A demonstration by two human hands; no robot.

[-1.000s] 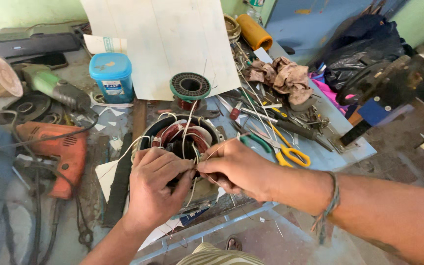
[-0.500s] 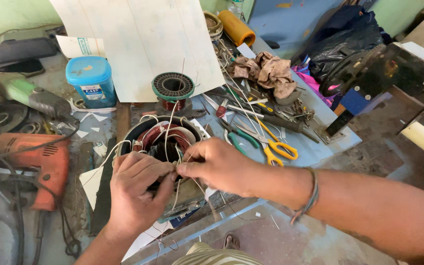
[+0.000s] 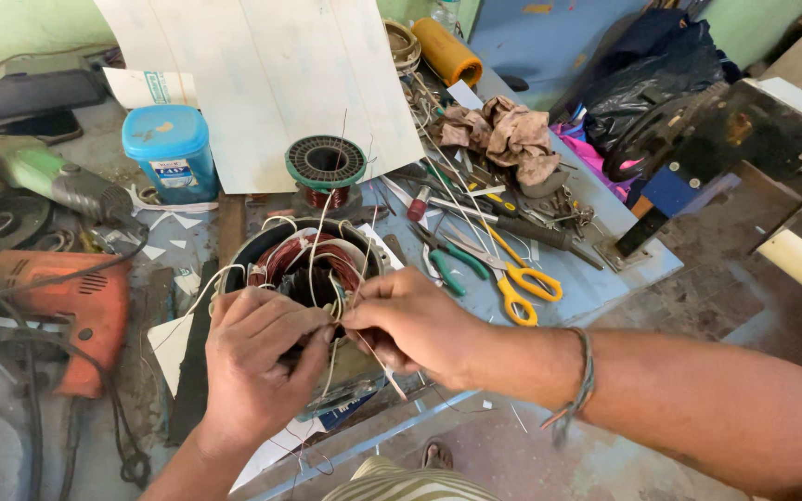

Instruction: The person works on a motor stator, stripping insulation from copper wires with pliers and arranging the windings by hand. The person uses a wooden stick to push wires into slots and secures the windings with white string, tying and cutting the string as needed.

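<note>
We see the cluttered surface point(image 3: 605, 278) spread beneath both hands, with a large white sheet point(image 3: 271, 74) lying beyond them. Directly under our hands sits the round motor stator point(image 3: 303, 264), its reddish copper windings showing. Our left hand point(image 3: 252, 366) closes over the stator's near rim, fingers curled on thin wires point(image 3: 322, 237). Our right hand point(image 3: 415, 325) touches the left, fingertips pinched shut on the same wires. An orange drill point(image 3: 76, 306) lies left of the left hand; yellow-handled scissors point(image 3: 522, 288) lie just beyond the right.
</note>
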